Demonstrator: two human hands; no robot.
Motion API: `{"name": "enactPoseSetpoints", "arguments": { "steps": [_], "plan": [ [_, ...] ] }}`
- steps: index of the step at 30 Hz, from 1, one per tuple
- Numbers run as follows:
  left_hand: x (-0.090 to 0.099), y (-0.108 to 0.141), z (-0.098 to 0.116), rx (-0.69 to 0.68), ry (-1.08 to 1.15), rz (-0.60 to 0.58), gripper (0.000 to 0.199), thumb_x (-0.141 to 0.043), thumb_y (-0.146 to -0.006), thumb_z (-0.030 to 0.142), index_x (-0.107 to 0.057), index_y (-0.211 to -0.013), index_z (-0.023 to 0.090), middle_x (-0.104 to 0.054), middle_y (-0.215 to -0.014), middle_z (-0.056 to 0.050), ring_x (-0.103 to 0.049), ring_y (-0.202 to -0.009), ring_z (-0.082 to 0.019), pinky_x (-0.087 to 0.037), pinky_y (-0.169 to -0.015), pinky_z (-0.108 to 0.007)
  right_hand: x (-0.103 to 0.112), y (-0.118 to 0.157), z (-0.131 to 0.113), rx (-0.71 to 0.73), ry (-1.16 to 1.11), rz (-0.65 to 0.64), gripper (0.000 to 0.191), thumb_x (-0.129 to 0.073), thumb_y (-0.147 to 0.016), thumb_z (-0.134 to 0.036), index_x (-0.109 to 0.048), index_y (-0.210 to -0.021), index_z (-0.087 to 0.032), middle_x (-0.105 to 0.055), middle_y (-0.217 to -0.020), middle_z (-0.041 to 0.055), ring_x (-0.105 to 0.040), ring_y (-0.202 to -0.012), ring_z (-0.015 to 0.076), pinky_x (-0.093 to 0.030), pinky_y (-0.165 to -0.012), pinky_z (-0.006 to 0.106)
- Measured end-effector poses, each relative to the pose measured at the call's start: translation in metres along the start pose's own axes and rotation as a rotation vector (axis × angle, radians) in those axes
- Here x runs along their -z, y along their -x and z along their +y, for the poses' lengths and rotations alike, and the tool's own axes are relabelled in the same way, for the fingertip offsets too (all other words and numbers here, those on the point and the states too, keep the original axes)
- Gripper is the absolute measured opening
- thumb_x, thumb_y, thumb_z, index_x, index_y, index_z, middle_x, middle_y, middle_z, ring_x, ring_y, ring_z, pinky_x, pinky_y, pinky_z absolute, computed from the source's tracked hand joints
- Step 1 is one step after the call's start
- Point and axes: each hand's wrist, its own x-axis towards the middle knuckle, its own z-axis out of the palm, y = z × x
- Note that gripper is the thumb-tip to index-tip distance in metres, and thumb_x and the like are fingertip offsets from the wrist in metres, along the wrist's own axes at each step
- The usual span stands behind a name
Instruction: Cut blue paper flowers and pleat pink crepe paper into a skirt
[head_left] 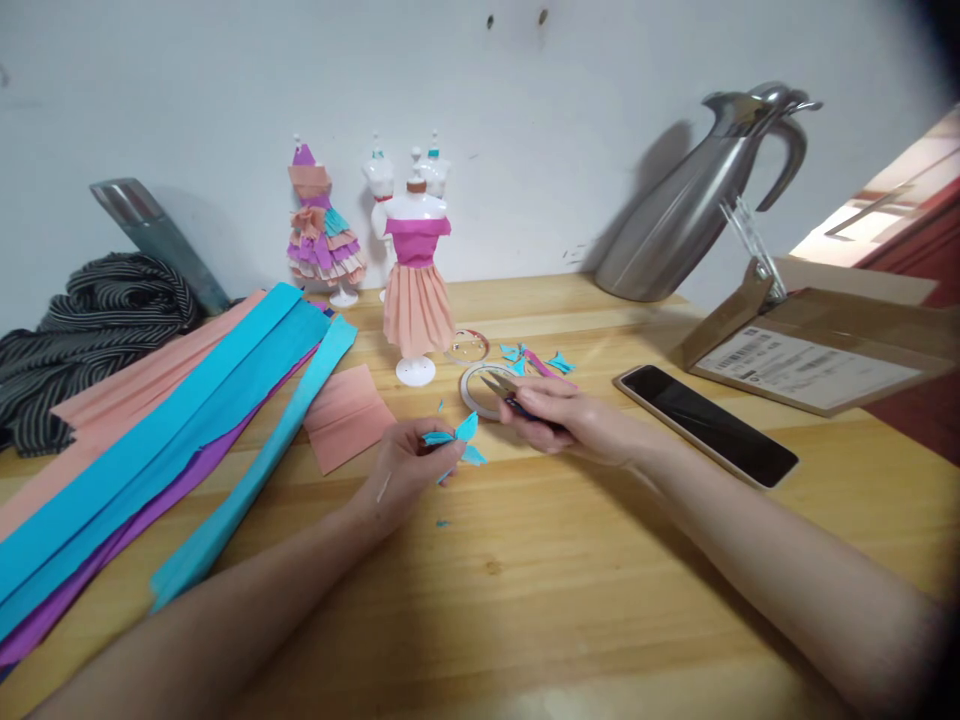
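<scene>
Between the fingertips of my left hand (412, 458) is a small turquoise crepe-paper bow (465, 430) with pointed ends. My right hand (551, 410) is closed around a pair of scissors (504, 392), their blades pointing left above a roll of tape (468, 398). The two hands are a short way apart. Just behind stands a small white mannequin (415, 372) in a magenta top and a pleated peach skirt (418, 310). Turquoise paper pieces (561, 362) lie beyond my right hand. A peach paper square (346, 415) lies left of my left hand.
Long crepe-paper strips (157, 455) in turquoise, purple and peach cover the left side. More mannequins (322, 225) stand by the wall. On the right are a phone (709, 425), an opened cardboard box (825, 340) and a steel jug (675, 210). Striped cloth (112, 310) is heaped at left.
</scene>
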Motion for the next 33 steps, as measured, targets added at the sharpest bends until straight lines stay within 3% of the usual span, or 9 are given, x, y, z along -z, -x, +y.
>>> {"name": "enactPoseSetpoints", "arguments": {
  "steps": [3,6,16,33],
  "plan": [
    [0.0,0.001,0.0,0.001,0.005,0.011,0.02,-0.069,-0.067,0.032,-0.059,-0.06,0.016,-0.054,-0.05,0.003,-0.045,-0.047,-0.008,-0.038,-0.049,-0.022,0.02,0.007,-0.01,-0.105,0.142,-0.09,0.054,-0.057,-0.079,-0.067,-0.067,-0.076,-0.015,-0.037,-0.048,-0.0052,-0.022,-0.04,0.0063,-0.01,-0.041,0.026],
    [0.0,0.001,0.0,-0.012,0.004,0.007,0.02,-0.068,-0.068,0.033,-0.06,-0.062,0.016,-0.055,-0.05,0.003,-0.046,-0.047,-0.008,-0.038,-0.05,-0.021,0.028,0.009,-0.013,-0.133,0.271,-0.132,0.06,-0.05,-0.082,-0.07,-0.072,-0.072,-0.015,-0.035,-0.045,-0.0054,-0.023,-0.041,0.0066,-0.016,-0.044,0.027],
    [0.0,0.0,-0.004,-0.022,-0.032,-0.018,0.023,-0.071,-0.067,0.036,-0.062,-0.064,0.016,-0.056,-0.051,0.002,-0.048,-0.049,-0.009,-0.039,-0.05,-0.021,0.017,0.007,-0.013,-0.08,0.346,-0.151,0.059,-0.051,-0.082,-0.071,-0.071,-0.068,-0.016,-0.034,-0.048,-0.0066,-0.026,-0.043,0.0052,-0.017,-0.048,0.027],
    [0.0,0.0,-0.008,-0.059,-0.089,-0.014,0.025,-0.068,-0.071,0.039,-0.064,-0.067,0.015,-0.052,-0.053,0.003,-0.045,-0.051,-0.009,-0.035,-0.05,-0.021,0.018,0.006,-0.011,-0.09,0.389,-0.154,0.062,-0.047,-0.083,-0.073,-0.068,-0.069,-0.016,-0.034,-0.05,-0.0063,-0.027,-0.044,0.0063,-0.017,-0.048,0.028]
  ]
}}
